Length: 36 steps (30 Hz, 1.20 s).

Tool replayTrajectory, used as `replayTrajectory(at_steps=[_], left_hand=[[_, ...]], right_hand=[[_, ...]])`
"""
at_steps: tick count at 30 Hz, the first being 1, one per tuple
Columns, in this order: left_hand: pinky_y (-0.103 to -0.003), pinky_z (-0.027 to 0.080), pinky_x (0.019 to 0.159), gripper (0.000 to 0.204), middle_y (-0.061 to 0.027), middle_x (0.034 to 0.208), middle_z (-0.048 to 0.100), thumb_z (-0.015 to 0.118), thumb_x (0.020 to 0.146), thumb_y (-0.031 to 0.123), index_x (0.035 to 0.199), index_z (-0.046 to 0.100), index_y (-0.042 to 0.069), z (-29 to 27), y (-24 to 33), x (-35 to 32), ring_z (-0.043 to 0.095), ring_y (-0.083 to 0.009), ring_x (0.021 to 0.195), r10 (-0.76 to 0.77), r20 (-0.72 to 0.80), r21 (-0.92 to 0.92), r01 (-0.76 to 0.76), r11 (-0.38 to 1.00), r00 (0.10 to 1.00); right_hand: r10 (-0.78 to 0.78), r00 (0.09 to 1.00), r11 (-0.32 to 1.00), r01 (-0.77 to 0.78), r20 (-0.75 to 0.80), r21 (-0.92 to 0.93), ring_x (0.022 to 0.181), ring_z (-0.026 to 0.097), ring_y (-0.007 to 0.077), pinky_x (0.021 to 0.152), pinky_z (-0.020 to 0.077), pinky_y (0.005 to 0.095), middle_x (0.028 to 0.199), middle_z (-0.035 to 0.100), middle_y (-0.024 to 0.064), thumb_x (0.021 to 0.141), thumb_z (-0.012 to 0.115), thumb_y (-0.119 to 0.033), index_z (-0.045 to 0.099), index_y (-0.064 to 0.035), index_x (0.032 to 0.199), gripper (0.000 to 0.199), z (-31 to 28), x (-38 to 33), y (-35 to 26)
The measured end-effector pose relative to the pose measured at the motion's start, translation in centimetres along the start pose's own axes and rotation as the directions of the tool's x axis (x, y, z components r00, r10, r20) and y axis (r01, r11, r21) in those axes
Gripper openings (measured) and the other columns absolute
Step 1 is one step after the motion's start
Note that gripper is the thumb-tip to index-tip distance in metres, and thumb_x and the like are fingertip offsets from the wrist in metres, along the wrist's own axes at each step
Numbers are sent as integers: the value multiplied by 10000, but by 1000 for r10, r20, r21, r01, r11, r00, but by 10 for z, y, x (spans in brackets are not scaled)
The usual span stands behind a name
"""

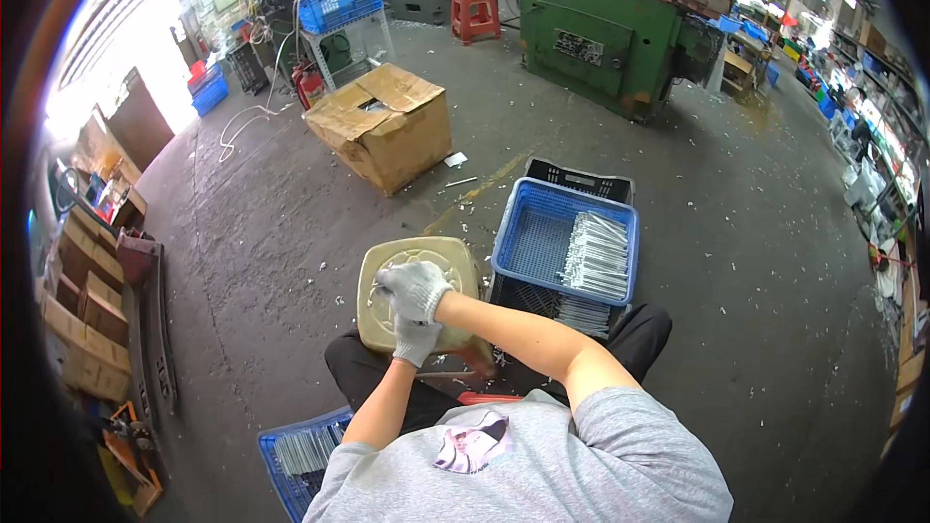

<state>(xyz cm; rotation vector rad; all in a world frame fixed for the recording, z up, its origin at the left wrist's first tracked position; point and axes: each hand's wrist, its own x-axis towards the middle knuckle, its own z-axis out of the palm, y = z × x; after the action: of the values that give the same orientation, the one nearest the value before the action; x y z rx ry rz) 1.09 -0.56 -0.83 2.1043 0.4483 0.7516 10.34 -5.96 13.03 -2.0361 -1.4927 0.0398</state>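
Note:
Both my hands wear pale knit gloves and meet above a beige plastic stool between my knees. My right hand reaches across to the left, its fingers curled over the top of my left. Just below it, my left hand is closed, its fingertips partly covered by the right. Whatever the two hands grip is hidden inside the gloves. Small pale scraps lie on the stool seat. To the right, a blue plastic basket holds thin silvery metal rods along its right side.
Black crates sit under the basket, with more rods in one. Another blue basket of rods stands by my left side. Ahead are a torn cardboard box, a green machine and a red stool. Scraps litter the floor.

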Motion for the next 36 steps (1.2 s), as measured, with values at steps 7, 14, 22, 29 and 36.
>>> replayTrajectory(at_steps=[7, 14, 22, 29, 36], left_hand=[[-292, 532, 707, 463, -104, 1033, 686, 753, 727, 108, 1164, 614, 41, -1, -21, -10, 675, -237, 862, -26, -1, 56, 26, 998, 1000], [-279, 530, 700, 280, -62, 858, 707, 744, 727, 97, 991, 682, 27, -13, 42, 3, 669, -170, 772, -57, -1, -190, 55, 980, 998], [-253, 531, 668, 197, -27, 832, 722, 725, 724, 48, 921, 716, 38, -13, 39, 8, 671, -146, 701, -59, 36, -309, 68, 949, 998], [-252, 531, 684, 214, -32, 870, 726, 723, 729, 44, 943, 713, 38, -14, 32, 5, 675, -142, 736, -64, 32, -261, 70, 963, 997], [-255, 530, 689, 234, -38, 886, 725, 725, 728, 45, 961, 711, 41, -15, 47, 12, 679, -145, 752, -46, 54, -240, 57, 969, 997]], right_hand=[[104, 994, 993, -102, 31, -63, 701, 652, 352, 606, 501, 430, 801, 694, 114, 822, 595, -169, 637, -93, 855, 93, 5, 2, -17], [293, 924, 852, -135, -245, 506, 603, 596, 209, 591, 492, 322, 731, 663, 76, 891, 602, -152, 664, -69, 930, 111, -8, 5, 36], [590, 801, 352, -363, 96, 862, 736, 566, 89, 655, 453, 225, 890, 627, -13, 966, 559, -166, 666, -50, 1015, 165, 32, -70, 87], [455, 887, 441, -301, 79, 846, 732, 581, 104, 693, 472, 228, 830, 661, 8, 919, 606, -135, 672, -32, 989, 141, 34, -95, 95], [334, 941, 852, -325, 54, 410, 638, 559, 90, 566, 453, 227, 716, 627, 19, 892, 647, -129, 681, -27, 962, 128, -4, -89, 100]])
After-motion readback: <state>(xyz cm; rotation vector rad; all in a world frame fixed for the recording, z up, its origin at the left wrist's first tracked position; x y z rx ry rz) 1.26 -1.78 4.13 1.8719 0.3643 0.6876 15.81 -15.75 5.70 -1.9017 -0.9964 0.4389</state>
